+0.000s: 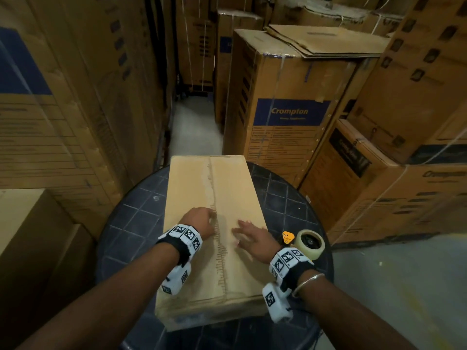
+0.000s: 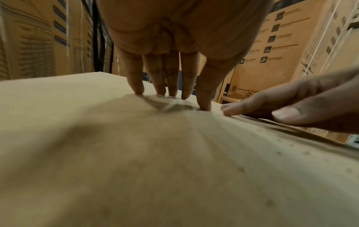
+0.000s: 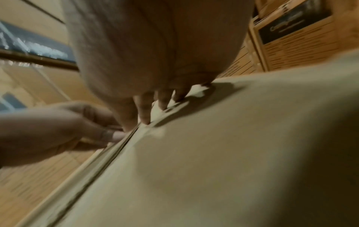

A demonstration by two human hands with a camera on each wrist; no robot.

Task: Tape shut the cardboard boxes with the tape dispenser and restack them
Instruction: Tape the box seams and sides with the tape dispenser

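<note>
A long plain cardboard box (image 1: 227, 188) lies lengthwise on a round dark tiled table (image 1: 131, 223), its top flaps meeting at a rough centre seam (image 1: 213, 193). My left hand (image 1: 199, 221) presses its straight fingertips (image 2: 161, 90) on the left flap beside the seam. My right hand (image 1: 249, 236) lies flat with spread fingers on the right flap (image 3: 233, 138); that view is blurred. A tape dispenser with a clear tape roll (image 1: 309, 242) and an orange tab (image 1: 288, 237) sits on the table just right of the box, held by neither hand.
Tall printed cartons (image 1: 283, 102) stand close behind and to the right, and more cartons (image 1: 63, 102) wall in the left. A narrow floor aisle (image 1: 194, 127) runs between them. A plain box (image 1: 30, 223) stands low at the left.
</note>
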